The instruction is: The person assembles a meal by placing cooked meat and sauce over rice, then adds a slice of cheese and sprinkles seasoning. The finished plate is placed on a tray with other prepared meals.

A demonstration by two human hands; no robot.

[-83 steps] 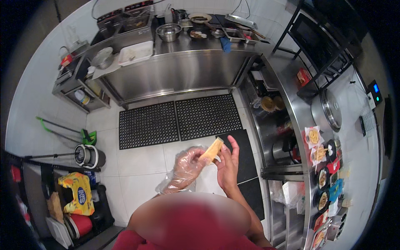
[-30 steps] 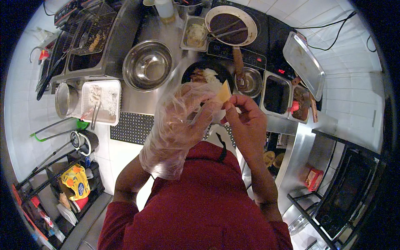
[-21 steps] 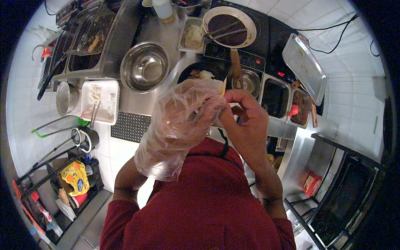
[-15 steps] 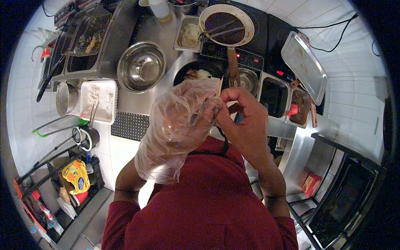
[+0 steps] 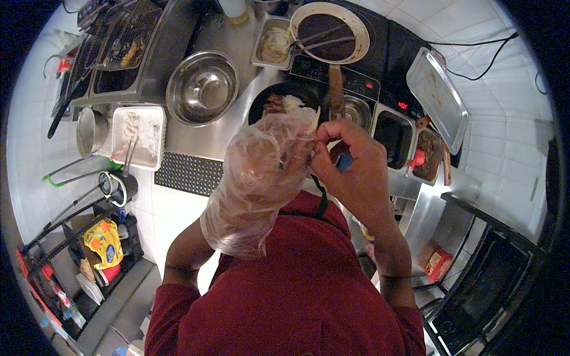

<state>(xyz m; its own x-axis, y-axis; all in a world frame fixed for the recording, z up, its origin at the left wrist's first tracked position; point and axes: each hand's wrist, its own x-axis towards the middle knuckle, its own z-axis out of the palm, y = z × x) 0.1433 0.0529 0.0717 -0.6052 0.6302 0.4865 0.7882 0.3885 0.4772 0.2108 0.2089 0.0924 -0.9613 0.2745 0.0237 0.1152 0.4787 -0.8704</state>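
Note:
A loose, wrinkled clear plastic glove (image 5: 246, 184) covers my left hand (image 5: 279, 151) and reaches down over the wrist. Its folds blur the fingers beneath. My right hand (image 5: 353, 157) is bare, with thumb and index finger pinched together at the fingertip side of the glove. A thin pale edge (image 5: 314, 120) stands up beside the pinch; what it belongs to cannot be made out. Just beyond both hands is a black pan (image 5: 259, 105), partly covered by the glove, with browned and white food (image 5: 288, 104) inside.
A steel bowl (image 5: 203, 89) stands left on the counter, beyond a white tray (image 5: 155, 139) of floury food with tongs. At the back, a pan of dark sauce (image 5: 360, 50) with tongs sits on a cooktop (image 5: 309, 71). Fryer baskets (image 5: 127, 38) are far left; food containers (image 5: 392, 139) lie right.
The whole view has shifted slightly. Both hands stay together with the right thumb and index finger still pinched at the glove; the right hand has turned a little.

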